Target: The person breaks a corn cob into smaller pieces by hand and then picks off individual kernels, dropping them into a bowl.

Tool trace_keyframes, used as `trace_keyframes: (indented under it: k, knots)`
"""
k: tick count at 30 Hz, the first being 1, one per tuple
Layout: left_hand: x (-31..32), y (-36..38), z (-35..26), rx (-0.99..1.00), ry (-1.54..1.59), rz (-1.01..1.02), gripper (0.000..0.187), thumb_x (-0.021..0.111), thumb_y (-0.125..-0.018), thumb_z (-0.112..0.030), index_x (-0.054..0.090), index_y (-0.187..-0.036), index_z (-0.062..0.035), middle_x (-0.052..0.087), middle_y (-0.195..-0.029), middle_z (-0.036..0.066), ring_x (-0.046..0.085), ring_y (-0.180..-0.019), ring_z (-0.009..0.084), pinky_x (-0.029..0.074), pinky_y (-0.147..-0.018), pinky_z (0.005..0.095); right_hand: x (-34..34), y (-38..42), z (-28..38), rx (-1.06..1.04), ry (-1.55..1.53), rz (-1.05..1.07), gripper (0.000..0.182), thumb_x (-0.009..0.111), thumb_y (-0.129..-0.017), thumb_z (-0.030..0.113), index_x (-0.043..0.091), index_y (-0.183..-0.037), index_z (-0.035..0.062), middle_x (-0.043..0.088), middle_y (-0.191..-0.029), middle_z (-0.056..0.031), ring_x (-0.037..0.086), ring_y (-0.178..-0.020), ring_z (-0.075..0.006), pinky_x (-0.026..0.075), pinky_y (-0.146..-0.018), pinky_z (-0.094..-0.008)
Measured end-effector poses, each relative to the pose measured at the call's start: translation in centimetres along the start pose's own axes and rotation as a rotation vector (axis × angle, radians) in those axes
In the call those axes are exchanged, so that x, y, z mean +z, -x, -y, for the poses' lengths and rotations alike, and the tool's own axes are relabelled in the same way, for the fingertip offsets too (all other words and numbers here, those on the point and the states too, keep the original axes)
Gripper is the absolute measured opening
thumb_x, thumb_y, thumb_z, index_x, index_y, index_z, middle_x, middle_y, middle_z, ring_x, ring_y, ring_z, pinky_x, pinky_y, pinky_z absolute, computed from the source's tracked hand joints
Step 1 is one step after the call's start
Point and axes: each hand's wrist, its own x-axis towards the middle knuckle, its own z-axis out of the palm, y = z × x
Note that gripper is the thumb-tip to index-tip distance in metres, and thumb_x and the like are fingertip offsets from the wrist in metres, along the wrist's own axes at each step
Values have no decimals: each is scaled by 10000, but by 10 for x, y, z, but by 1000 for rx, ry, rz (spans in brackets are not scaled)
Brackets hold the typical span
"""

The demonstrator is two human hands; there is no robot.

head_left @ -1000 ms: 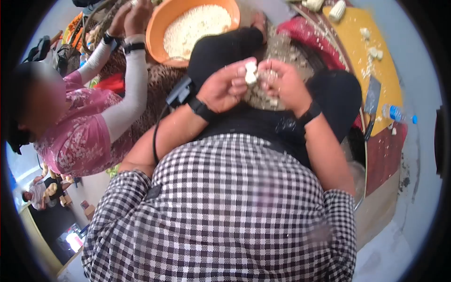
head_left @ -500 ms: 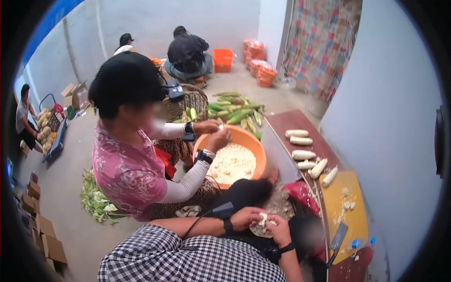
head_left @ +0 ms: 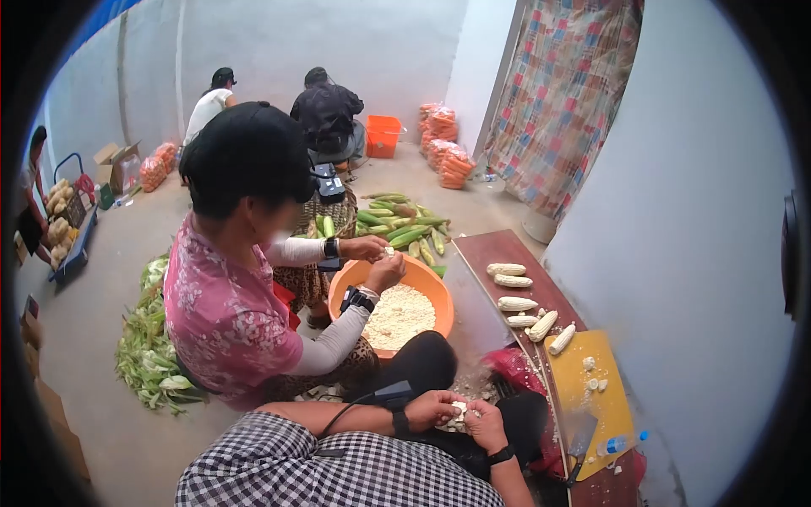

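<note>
My left hand (head_left: 432, 411) and my right hand (head_left: 487, 427) are close together above my lap, fingers closed around a small white piece of corn cob (head_left: 459, 411). Pale kernels lie just beneath it, partly hidden by my fingers. Across from me, a co-worker in a pink top (head_left: 245, 317) pinches a small corn piece (head_left: 389, 252) over an orange tub (head_left: 444, 297) of loose kernels. To my right, a yellow cutting board (head_left: 621, 393) bears a few short cob pieces (head_left: 596, 384) and a knife (head_left: 581, 435).
Several peeled cobs (head_left: 517, 304) rest on the dark red board (head_left: 498, 247). A water bottle (head_left: 617, 444) lies by the knife. Unhusked corn (head_left: 397, 221) is heaped beyond the tub; stripped husks (head_left: 152, 355) are piled at left. Other people (head_left: 328, 117) sit near the back wall.
The camera view has shifted, so most of the scene sits further left. My hands still hold the corn piece, with the fingers slightly repositioned. The co-worker's hands remain over the tub.
</note>
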Motion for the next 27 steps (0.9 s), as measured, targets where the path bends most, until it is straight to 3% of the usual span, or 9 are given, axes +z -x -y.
trace_keyframes:
  k: [5,11,14,15,18,27]
  knots:
    - [-10,-1,-1,-99,79,125,272,599,-824,-53,555,-1090,-12,562,-785,-18,445,-530,30,351,-464,158,-6,6,21,257,-235,110,52,525,-819,-8,560,-822,31,516,-636,-5,455,-482,-69,347,-422,-194]
    - [-14,-6,-13,-156,3,147,286,597,-818,-49,555,-1099,-13,535,-737,-29,427,-529,30,339,-466,161,-7,4,22,428,-760,185,58,504,-849,-6,553,-865,20,501,-676,-22,436,-511,-81,325,-435,-178]
    - [-29,-13,0,-113,-17,93,286,588,-815,-21,556,-1099,-26,537,-704,-18,441,-508,50,346,-453,179,-2,1,22,492,-746,155,57,517,-851,-4,558,-890,4,496,-686,-28,444,-552,-85,324,-448,-177]
    - [-30,-13,-1,-124,-15,75,286,600,-800,-16,559,-1082,-29,543,-703,-10,442,-513,58,340,-453,190,2,-1,26,482,-703,170,39,501,-838,17,534,-819,24,447,-644,4,406,-512,-73,310,-439,-173]
    - [-30,-17,-2,-111,-72,20,274,612,-794,-25,562,-1063,-31,530,-681,-13,436,-518,56,328,-454,188,4,-8,-6,515,-856,187,60,510,-847,-16,556,-885,-10,496,-689,-36,437,-559,-87,321,-453,-184]
    - [-54,-27,6,-86,-178,-38,283,630,-788,-50,551,-1058,-32,515,-707,-27,427,-555,46,323,-488,182,19,-31,-35,509,-629,194,84,487,-816,-41,554,-808,9,486,-628,-9,411,-472,-79,334,-435,-200]
